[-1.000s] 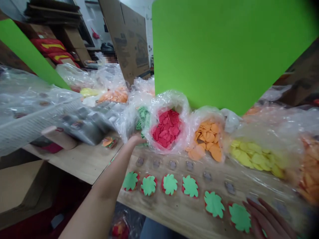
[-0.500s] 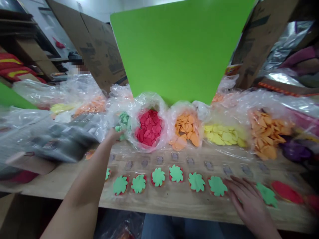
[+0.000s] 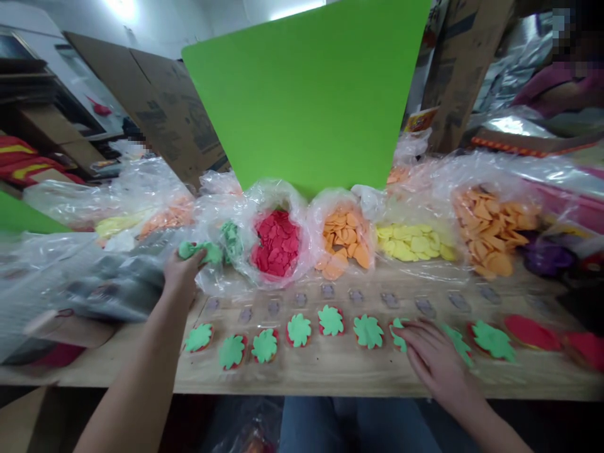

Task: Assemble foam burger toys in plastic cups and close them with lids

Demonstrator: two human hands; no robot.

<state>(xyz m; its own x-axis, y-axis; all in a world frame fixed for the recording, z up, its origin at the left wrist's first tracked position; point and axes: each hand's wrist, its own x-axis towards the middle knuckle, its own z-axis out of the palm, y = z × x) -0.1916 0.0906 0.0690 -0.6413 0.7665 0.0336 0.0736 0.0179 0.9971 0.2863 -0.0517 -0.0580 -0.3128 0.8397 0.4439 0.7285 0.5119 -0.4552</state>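
Note:
My left hand pinches a clump of green foam leaf shapes just above a plastic bag of green foam pieces. Along the wooden table runs a row of green scalloped foam shapes on red-and-orange rounds. My right hand lies flat with fingers apart, its fingertips touching a green shape. Behind the row stand open bags of red foam pieces, orange pieces and yellow pieces.
A large green board stands behind the bags, between cardboard sheets. A grey-filled plastic bag lies left of my left hand. A person's pink sleeve shows at the upper right.
My left hand has come up from the green bag with green pieces pinched in it. My right hand has shifted along the row, and the view has turned slightly.

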